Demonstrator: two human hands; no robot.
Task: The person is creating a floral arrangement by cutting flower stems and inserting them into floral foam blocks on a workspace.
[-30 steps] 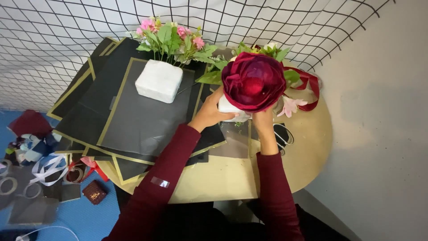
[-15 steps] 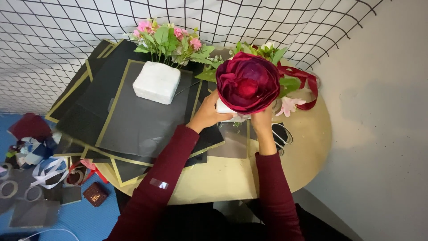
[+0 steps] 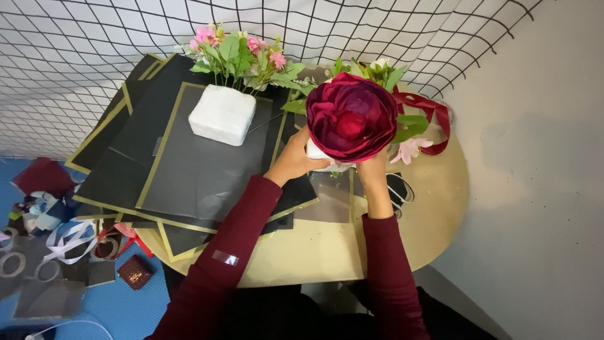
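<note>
Both my hands hold a white foam block (image 3: 314, 153) topped by a large dark red artificial flower (image 3: 351, 117), raised above the round table (image 3: 434, 214). My left hand (image 3: 292, 158) grips the block's left side. My right hand (image 3: 372, 171) supports it from the right and below, mostly hidden under the bloom. A second white foam block (image 3: 222, 114) rests on black wrapping sheets with gold borders (image 3: 189, 170), with small pink flowers and green leaves (image 3: 242, 53) standing at its far edge.
Red ribbon (image 3: 434, 113), a pale pink flower (image 3: 408, 150) and scissors (image 3: 398, 189) lie at the table's right. A wire grid (image 3: 75, 56) stands behind. On the blue floor at left are ribbon rolls (image 3: 69, 236), tape rings (image 3: 25, 267) and a small dark red box (image 3: 135, 272). A plain wall (image 3: 535, 189) rises on the right.
My hands have lifted the red flower and its block slightly up and away from me. The rest of the table is unchanged.
</note>
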